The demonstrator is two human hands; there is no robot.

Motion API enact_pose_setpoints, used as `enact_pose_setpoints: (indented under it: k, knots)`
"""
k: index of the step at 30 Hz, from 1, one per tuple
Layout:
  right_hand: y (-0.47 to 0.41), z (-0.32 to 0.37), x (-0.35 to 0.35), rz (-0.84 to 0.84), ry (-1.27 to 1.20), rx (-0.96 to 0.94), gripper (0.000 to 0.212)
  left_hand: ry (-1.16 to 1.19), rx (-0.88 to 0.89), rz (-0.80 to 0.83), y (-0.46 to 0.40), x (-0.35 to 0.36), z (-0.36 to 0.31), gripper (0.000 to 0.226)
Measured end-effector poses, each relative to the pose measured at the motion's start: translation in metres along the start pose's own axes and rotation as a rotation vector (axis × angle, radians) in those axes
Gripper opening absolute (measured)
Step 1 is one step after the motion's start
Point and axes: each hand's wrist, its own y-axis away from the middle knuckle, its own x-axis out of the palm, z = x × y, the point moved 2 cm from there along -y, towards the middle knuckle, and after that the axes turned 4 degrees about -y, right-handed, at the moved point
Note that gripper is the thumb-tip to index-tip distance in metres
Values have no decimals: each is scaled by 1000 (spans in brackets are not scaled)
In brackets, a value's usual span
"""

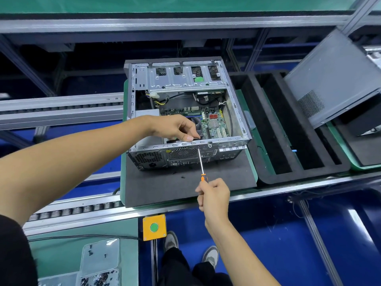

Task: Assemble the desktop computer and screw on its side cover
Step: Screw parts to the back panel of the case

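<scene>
The right hand [213, 198] grips the screwdriver [201, 162]; keep it straight (left hand [175, 126] pinches the fan [196, 125]).

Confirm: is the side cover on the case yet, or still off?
Off. The computer case lies open-side up with the motherboard exposed; a grey side cover leans tilted to its right, apart from it.

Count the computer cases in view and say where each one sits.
2. The open computer case lies on the grey foam pad at the centre, under both hands. A closed case leans tilted at the far right; more may be hidden beyond the frame.
</scene>
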Motion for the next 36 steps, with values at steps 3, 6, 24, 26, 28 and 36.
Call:
enact_pose_setpoints:
  k: [3,6,24,26,28,36]
  knots:
    - [2,0,1,29,7,9,14,-2,3,3,0,0,0,11]
    - [2,-1,5,70,-34,103,11,-6,3,7,1,0,0,12]
    - [5,1,11,8,-126,121,11,23,-5,-1,-1,2,2,14]
    - [2,1,8,-85,58,-103,24,26,-8,0,-1,1,3,16]
    - [2,3,6,-134,184,-212,26,22,-7,1,-2,1,3,17]
    - [1,0,11,133,-337,373,13,66,5,8,-4,1,7,13]
